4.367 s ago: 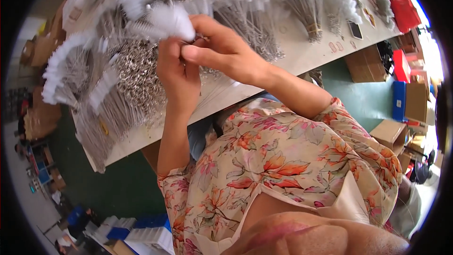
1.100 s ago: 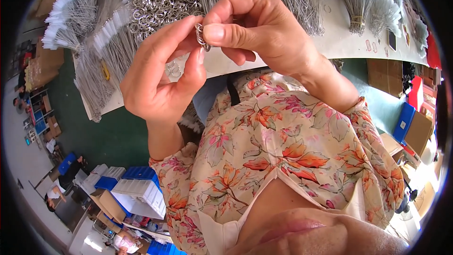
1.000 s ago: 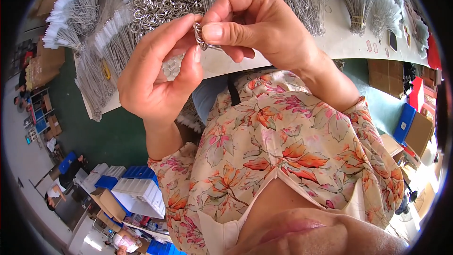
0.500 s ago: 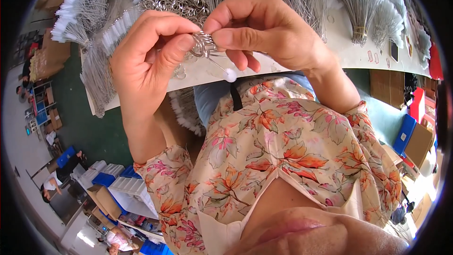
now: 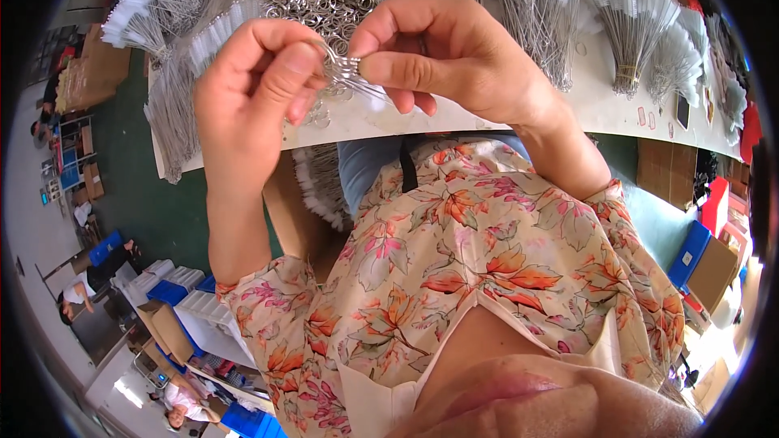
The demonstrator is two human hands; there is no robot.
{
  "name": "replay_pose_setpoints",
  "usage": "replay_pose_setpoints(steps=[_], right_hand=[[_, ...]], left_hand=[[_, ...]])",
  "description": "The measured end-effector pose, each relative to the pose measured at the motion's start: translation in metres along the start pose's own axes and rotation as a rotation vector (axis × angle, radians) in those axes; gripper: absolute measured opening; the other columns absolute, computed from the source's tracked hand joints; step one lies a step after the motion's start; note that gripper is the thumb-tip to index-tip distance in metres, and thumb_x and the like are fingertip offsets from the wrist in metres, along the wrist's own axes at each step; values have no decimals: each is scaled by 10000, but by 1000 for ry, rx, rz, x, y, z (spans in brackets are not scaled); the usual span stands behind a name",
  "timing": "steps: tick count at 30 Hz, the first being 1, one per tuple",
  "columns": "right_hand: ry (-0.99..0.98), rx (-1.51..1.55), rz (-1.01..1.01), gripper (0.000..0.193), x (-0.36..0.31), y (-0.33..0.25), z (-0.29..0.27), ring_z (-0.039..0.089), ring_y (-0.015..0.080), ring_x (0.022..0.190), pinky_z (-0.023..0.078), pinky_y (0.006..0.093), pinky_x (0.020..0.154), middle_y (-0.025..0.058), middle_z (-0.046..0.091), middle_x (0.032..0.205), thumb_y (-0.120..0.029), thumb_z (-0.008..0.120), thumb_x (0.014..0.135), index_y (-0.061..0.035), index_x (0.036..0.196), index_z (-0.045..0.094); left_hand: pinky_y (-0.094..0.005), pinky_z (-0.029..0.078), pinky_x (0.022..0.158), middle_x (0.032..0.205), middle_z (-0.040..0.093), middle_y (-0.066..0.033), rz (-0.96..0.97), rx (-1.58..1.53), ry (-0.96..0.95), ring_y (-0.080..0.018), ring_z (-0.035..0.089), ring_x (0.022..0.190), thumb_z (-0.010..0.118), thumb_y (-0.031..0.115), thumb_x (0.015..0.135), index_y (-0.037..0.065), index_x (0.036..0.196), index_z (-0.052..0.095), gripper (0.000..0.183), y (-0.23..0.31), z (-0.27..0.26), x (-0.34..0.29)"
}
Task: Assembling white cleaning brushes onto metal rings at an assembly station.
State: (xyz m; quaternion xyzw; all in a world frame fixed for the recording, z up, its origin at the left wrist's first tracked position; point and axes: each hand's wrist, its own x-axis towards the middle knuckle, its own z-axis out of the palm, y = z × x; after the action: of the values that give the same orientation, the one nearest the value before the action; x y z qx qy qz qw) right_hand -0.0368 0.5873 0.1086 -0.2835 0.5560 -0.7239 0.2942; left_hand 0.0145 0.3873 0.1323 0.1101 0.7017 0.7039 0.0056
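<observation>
Both hands are raised over the table's near edge, fingers closed in pinches. Between them is a small bunch of wire brushes (image 5: 350,75) with shiny looped ends and thin stems; their bristle ends are largely hidden. My right hand (image 5: 454,61) grips the bunch between thumb and index finger. At its left end, my left hand (image 5: 247,101) pinches what looks like a metal ring, mostly covered by the fingertips. Just behind the hands lies a heap of silver metal rings (image 5: 315,0). A few loose rings (image 5: 320,118) rest on the table below the left fingers.
Bundles of white-bristled wire brushes (image 5: 625,32) crowd the pale table (image 5: 479,120), left, back and right. A phone (image 5: 682,112) lies at the right. An open cardboard box (image 5: 296,211) with more brushes stands below the table. Other people (image 5: 182,401) are far off at the left.
The bunch has turned between my fingers, its stems now pointing lower right, and the round white tip is no longer distinct. My left fingers have shifted on the ring. The view has tilted slightly.
</observation>
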Motion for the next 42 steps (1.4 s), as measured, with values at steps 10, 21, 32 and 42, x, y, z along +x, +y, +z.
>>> replay_pose_setpoints(steps=[10,21,32,42], right_hand=[[20,-44,3,134,5,7,4,537,48,601,402,194,474,-3,590,732,-127,592,876,-10,939,609],[272,-267,-488,145,33,56,45,605,97,731,514,239,633,40,633,828,-61,665,810,-1,924,600],[-19,-506,-13,125,16,132,35,619,96,728,490,229,678,42,657,812,-81,647,824,-10,925,633],[-85,-711,220,94,-13,162,39,523,51,570,421,202,505,16,594,676,-77,634,827,-7,889,640]], left_hand=[[-194,449,635,841,632,-68,404,793,19,-110,577,725,535,101,908,-37,986,599,171,-2,-6,-1],[-296,486,727,841,661,-122,198,-337,343,-194,633,817,525,97,880,-31,861,628,165,-24,-3,-9],[-257,513,587,800,639,-115,-251,288,545,-130,603,629,555,63,883,-73,901,609,147,8,-73,-141],[-448,506,694,827,649,-170,-795,1181,-5,-340,642,796,549,145,743,31,808,652,166,-229,-62,-220]])
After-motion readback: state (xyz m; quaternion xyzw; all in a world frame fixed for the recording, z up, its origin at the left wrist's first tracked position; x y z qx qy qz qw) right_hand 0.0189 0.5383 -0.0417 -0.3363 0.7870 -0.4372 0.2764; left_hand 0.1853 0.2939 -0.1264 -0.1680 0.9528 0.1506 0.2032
